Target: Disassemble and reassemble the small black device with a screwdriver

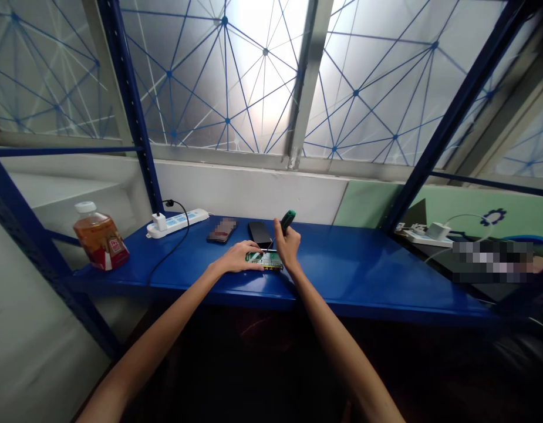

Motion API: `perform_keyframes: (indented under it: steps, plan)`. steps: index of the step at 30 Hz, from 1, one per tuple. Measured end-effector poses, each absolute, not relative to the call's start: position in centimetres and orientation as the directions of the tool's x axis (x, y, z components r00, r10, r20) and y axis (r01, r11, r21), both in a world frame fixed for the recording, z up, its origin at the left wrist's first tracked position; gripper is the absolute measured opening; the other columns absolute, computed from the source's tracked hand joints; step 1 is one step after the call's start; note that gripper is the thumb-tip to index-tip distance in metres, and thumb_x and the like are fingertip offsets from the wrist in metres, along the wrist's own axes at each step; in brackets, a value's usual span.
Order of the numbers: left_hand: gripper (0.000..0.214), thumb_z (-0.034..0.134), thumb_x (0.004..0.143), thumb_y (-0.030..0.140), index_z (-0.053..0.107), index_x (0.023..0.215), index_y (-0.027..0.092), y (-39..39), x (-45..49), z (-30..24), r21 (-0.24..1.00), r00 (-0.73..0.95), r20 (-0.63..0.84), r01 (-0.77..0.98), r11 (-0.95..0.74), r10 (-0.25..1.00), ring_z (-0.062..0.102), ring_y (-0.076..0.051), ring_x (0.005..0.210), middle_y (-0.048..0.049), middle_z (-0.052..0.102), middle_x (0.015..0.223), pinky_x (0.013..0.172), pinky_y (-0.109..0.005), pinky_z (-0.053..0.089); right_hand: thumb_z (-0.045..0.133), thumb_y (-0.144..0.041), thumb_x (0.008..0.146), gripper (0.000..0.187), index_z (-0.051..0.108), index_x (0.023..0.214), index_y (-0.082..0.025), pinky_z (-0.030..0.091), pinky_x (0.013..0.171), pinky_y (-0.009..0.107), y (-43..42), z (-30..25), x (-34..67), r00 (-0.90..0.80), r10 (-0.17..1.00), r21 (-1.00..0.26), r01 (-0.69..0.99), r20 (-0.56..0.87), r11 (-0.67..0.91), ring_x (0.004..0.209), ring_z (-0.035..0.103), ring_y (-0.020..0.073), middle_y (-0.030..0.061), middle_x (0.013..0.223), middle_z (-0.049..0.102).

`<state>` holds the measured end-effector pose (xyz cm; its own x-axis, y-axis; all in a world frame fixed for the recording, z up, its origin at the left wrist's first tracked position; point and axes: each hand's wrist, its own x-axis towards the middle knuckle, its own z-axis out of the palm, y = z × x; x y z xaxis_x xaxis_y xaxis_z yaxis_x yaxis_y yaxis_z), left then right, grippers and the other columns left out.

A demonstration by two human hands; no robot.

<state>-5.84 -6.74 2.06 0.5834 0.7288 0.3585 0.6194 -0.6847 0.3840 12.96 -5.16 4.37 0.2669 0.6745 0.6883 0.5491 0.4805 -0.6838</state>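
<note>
A small green circuit board with a yellow-and-black front edge lies on the blue shelf top. My left hand is closed around its left end, fingers on top and thumb along the near side. In my right hand is a screwdriver with a dark green handle, held tilted with its thin shaft slanting down to the board. The exact spot where the tip meets the board is too small to make out. Right behind the board lies a black flat box.
A phone lies behind my left hand. Farther left are a white power strip with a black cable and a drink bottle. Blue uprights frame the shelf. At the right sits another white power strip with cables.
</note>
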Motion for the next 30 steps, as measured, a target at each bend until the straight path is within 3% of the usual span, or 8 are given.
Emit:
perform_keyframes:
  steps: [11, 30]
  plan:
    - [0.056, 0.069, 0.077, 0.062, 0.072, 0.117, 0.022, -7.36, -4.98, 1.39, 0.424, 0.486, 0.382, 0.664, -0.616, 0.786, 0.062, -0.029, 0.112, -0.0098, 0.063, 0.128, 0.098, -0.037, 0.047, 0.038, -0.068, 0.09, 0.06, 0.037, 0.052, -0.022, 0.022, 0.053, 0.026, -5.72, 3.41, 11.77, 0.057, 0.679, -0.566, 0.607, 0.732, 0.558, 0.047, 0.033, 0.0109, -0.0034, 0.047, 0.038]
    - [0.057, 0.069, 0.077, 0.062, 0.071, 0.119, 0.023, -7.47, -4.84, 1.27, 0.407, 0.479, 0.394, 0.674, -0.616, 0.784, 0.063, -0.029, 0.11, -0.0086, 0.064, 0.127, 0.097, -0.038, 0.048, 0.038, -0.068, 0.09, 0.058, 0.037, 0.055, -0.022, 0.025, 0.054, 0.026, -5.8, 3.57, 11.84, 0.022, 0.697, -0.583, 0.568, 0.716, 0.581, 0.048, 0.038, 0.0118, -0.0026, 0.048, 0.041]
